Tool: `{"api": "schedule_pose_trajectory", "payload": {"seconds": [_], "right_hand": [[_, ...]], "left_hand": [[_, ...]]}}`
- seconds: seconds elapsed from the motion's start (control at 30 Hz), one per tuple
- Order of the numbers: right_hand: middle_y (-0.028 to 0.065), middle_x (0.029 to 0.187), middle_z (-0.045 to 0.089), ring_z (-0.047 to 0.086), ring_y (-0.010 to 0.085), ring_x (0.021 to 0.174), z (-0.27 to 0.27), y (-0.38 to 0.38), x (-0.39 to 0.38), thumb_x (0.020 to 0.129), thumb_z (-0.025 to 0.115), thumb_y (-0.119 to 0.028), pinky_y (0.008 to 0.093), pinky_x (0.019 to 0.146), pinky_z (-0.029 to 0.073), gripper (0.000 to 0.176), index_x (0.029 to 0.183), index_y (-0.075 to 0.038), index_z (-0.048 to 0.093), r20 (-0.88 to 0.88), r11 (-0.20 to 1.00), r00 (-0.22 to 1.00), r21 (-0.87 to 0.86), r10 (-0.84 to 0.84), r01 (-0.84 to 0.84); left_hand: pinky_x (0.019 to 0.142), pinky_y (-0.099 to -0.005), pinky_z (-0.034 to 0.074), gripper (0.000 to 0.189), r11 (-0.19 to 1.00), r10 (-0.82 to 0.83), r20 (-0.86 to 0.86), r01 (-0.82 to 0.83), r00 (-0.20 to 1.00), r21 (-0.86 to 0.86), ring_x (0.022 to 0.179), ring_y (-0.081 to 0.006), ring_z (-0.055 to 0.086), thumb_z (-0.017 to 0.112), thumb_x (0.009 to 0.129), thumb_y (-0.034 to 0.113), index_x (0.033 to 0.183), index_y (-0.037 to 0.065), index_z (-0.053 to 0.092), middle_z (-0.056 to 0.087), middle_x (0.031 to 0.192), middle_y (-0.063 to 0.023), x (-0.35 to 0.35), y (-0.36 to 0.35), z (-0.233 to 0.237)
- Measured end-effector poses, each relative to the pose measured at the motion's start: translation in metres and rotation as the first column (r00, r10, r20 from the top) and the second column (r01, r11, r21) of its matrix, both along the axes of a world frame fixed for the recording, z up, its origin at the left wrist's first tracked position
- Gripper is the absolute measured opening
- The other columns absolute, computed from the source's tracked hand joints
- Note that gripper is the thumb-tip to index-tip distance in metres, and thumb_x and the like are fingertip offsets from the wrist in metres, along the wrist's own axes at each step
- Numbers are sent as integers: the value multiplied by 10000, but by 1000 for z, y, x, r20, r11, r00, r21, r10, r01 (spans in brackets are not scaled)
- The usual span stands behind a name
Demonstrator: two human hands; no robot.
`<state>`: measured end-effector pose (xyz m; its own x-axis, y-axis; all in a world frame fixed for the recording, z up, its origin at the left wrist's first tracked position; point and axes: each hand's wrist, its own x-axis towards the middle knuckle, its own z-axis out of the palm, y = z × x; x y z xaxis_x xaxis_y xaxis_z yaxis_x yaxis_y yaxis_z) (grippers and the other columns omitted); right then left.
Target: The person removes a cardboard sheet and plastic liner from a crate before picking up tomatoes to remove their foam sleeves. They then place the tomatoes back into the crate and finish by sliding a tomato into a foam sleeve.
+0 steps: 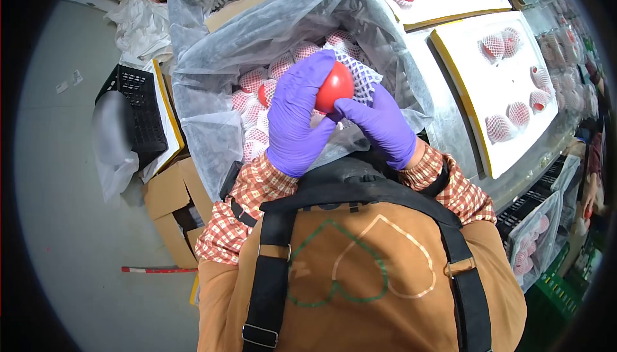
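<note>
Purple gloves covered both hands, shown above a large box [210,153] lined with translucent sheeting. The left hand [299,111] was curled around a smooth red fruit [335,87], cupping it from its left side; the right hand [384,124] was narrowed, its thumb against the fruit's lower side and its fingers at a white foam net [360,74] beside and partly behind the fruit. Netted fruits [252,117] lay in the box below. The only lettering was a fragment of dark print [350,208] on the upper edge of the brown apron [363,313], cut off by a black band and not readable; below it were heart outlines [385,255] in green and white. Small pale slips [62,87] on the floor were too small to read. To the right, white trays [475,88] with yellow sides and more netted fruits stood on the metal counter [514,182], the nearer one close to its near edge. The clear packs [560,50] beyond were distorted near the view's dark rim, and any print on them could not be made out. The fingertips of the right hand were partly hidden, and a blurred patch obscured part of the black crate [144,111] at left.
</note>
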<state>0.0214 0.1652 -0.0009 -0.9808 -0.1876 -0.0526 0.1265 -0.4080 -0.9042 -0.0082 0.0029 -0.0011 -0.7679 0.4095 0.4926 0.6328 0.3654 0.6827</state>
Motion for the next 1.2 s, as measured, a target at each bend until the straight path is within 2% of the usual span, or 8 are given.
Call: {"api": "schedule_pose_trajectory", "payload": {"seconds": [0.23,0.3,0.6,0.7,0.8,0.93,1.1,1.2], "right_hand": [[181,1342,474,506,292,1223,-19,36,-3,910,595,-307,448,1069,391,602,1372,9,373,254,692,946,-721,203,45],[219,1395,409,453,343,1271,-31,43,-4,927,561,-359,508,1086,356,642,1395,13,328,245,587,933,-808,261,48],[234,1442,336,388,369,1315,-40,56,-3,946,505,-446,511,1093,343,691,1428,-6,277,149,248,900,-968,409,48],[205,1467,319,382,372,1324,-43,67,2,910,498,-552,525,1071,358,774,1450,-52,256,333,766,931,-635,152,102],[208,1461,330,399,378,1311,-61,86,2,891,536,-551,566,1042,378,786,1449,-71,263,178,322,929,-944,324,69],[191,1345,483,513,316,1222,-67,116,8,892,625,-359,465,970,492,659,1394,-22,363,177,556,920,-829,350,-51],[142,1300,529,527,237,1197,-12,124,-9,762,734,-219,345,1017,425,734,1377,-5,394,137,935,958,-291,253,-205],[112,1291,519,514,198,1180,-7,125,-20,721,778,-135,331,1017,422,761,1370,-5,402,121,967,983,199,140,-162]], "left_hand": [[1031,-349,393,651,877,-45,428,-170,903,450,1237,-250,477,605,894,219,1439,21,308,415,1403,-156,-8,-3,3],[1016,-359,407,559,784,-352,792,-305,499,541,1211,-249,504,513,966,273,1429,37,307,490,1337,-130,-16,-13,-2],[930,-384,486,430,782,-564,785,-138,256,608,1122,-210,565,509,969,232,1349,46,434,547,1260,-94,-13,28,-13],[925,-378,490,434,717,-651,739,-181,174,673,1090,-205,574,541,952,209,1343,48,442,550,1252,-92,-17,37,-17],[973,-376,466,472,633,-771,622,-285,-139,720,1131,-197,555,581,928,175,1354,38,426,537,1275,-86,-20,44,-30],[975,-325,464,540,683,-668,665,-81,334,726,1148,-187,545,618,876,69,1364,-1,397,536,1270,-82,-20,64,-18],[891,-231,468,572,625,-651,691,-294,316,723,1011,-118,559,541,791,-63,1347,-10,413,557,1134,-65,-27,75,-17],[671,-199,400,604,867,-53,550,-234,833,439,692,-95,394,525,701,-116,1283,44,490,390,835,13,-32,84,-18]]}}
